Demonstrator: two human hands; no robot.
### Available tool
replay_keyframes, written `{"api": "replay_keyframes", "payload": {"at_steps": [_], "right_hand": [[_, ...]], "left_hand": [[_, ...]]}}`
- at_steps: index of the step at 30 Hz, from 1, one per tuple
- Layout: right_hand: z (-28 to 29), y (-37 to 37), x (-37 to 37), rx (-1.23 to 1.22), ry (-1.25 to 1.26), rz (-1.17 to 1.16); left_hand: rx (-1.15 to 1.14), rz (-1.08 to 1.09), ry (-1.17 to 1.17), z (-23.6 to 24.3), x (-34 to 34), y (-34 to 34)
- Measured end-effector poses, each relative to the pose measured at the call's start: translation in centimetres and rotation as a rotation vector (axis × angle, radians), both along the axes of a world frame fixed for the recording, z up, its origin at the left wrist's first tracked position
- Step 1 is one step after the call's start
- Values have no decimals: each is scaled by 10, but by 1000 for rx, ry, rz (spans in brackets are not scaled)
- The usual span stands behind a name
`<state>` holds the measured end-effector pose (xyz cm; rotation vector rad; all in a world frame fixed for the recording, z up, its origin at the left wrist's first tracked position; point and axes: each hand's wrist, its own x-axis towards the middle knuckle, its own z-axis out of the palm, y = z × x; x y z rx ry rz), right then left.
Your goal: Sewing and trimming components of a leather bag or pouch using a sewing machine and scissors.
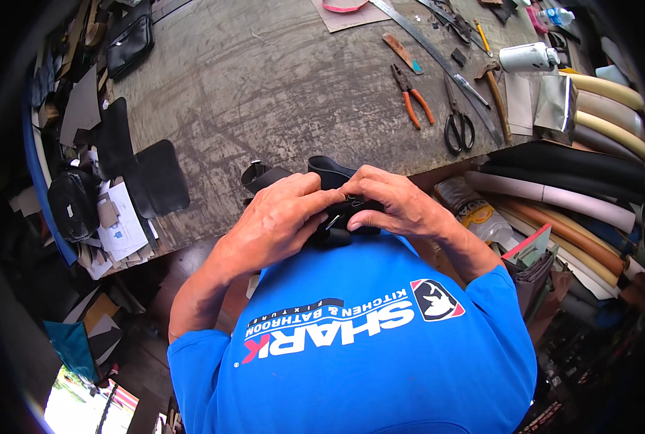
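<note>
Black strap (331,173), seen from the head camera, is gathered in my two hands at the near edge of a scuffed workbench (214,94), its loops standing out toward ten and twelve o'clock beyond my knuckles. My left hand (279,213) is curled nearly closed, fingers pinching the dark material; my right hand (398,202), fingers bent and thumb tucked nearer my body, grips it opposite. The fingertips come close together; what they work at is mostly hidden. At six o'clock from my hands is my blue shirt (380,383). Toward one lie orange-handled pliers (410,94) and a long metal ruler (438,59); toward two, black-handled scissors (458,130), a hammer (497,105) and a white bottle (526,57). Rolls of material (554,195) are stacked at three. Flat black pieces (159,177) lie at nine, a black pouch (130,47) at ten.
</note>
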<state>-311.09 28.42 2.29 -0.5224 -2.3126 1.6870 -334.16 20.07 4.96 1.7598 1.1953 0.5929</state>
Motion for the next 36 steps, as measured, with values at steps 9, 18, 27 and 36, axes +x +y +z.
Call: {"api": "replay_keyframes", "payload": {"at_steps": [9, 18, 27, 36], "right_hand": [[-1, 3, 7, 43, -61, -53], [-1, 8, 1, 0, 20, -113], [17, 13, -10, -152, -174, -288], [18, 23, -20, 14, -100, -256]], "left_hand": [[-10, -26, 39, 6, 3, 8], [3, -3, 94, 11, 1, 15], [-10, 46, 89, 12, -6, 25], [32, 99, 116, 16, -12, 28]]}}
